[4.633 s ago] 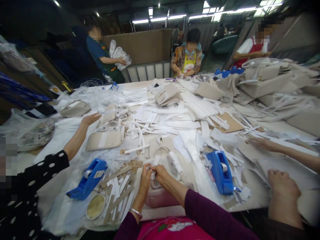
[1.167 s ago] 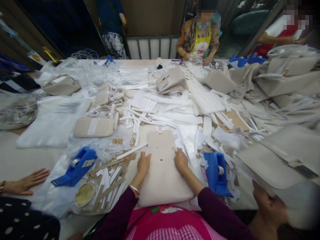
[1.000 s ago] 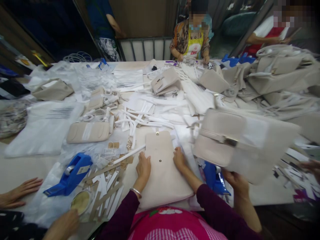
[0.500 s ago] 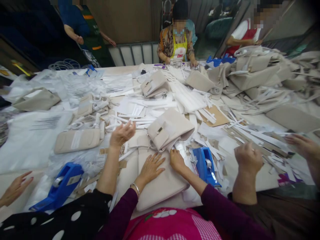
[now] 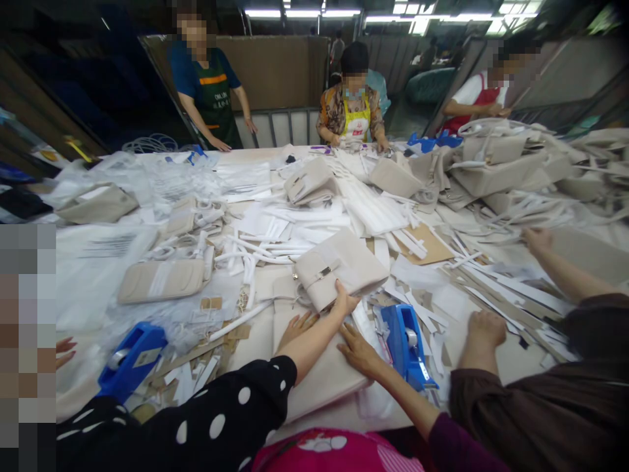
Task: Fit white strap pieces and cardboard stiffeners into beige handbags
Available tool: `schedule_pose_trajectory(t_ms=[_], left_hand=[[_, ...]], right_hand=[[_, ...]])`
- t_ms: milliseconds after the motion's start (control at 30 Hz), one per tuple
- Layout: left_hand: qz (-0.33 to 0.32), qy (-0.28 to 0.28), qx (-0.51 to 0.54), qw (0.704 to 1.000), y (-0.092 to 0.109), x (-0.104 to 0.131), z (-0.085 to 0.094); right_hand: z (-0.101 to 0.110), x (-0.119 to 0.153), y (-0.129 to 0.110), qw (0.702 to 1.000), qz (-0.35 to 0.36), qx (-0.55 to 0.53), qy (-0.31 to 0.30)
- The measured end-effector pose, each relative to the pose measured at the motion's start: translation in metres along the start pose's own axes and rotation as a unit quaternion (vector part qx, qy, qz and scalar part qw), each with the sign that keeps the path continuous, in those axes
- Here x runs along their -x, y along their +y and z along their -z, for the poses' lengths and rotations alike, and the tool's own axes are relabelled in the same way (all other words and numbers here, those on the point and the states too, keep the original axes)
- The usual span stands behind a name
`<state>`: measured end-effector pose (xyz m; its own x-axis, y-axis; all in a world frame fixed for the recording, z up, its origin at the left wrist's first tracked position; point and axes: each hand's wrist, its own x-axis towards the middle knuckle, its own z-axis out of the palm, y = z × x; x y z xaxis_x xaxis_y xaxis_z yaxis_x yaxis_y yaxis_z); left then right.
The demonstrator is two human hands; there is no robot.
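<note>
Beige bag (image 5: 325, 379), lying flat, seems steadied under left hand (image 5: 295, 329) and right hand (image 5: 361, 352), both spread open, gripping nothing.

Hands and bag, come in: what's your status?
Left hand and right hand open, on flat beige bag. Neighbor's arm crosses over left. Its hand touches clasped bag.

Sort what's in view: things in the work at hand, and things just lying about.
In hand:
- flat beige bag, under the left hand and right hand
- folded beige bag, touched by a polka-dot-sleeved person's hand

Lying about, seemingly:
- left blue dispenser
- right blue dispenser
- banded beige pouch
- beige bag heap
- brown card
</note>
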<state>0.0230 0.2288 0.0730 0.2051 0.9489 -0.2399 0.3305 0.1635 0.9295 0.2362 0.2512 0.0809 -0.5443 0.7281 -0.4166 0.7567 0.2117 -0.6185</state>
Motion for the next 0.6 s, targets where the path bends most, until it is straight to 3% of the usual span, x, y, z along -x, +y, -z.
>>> schedule_pose_trajectory(t_ms=[67,167,400,600], left_hand=[[0.002,0.001,-0.139,0.99,-0.014,0.014,0.006],[-0.029,0.003,-0.293,0.956,-0.018,0.014,0.006],[-0.091,0.038,-0.326,0.94,0.003,0.011,0.001],[-0.111,0.056,-0.338,0.933,0.012,0.007,-0.003]], right_hand=[[-0.001,0.0,0.001,1.0,0.009,-0.025,0.004],[0.002,0.001,0.0,0.999,0.017,-0.033,0.004],[0.009,-0.013,-0.008,0.995,0.023,0.084,0.045],[0.019,-0.067,-0.013,0.988,0.112,0.062,0.082]])
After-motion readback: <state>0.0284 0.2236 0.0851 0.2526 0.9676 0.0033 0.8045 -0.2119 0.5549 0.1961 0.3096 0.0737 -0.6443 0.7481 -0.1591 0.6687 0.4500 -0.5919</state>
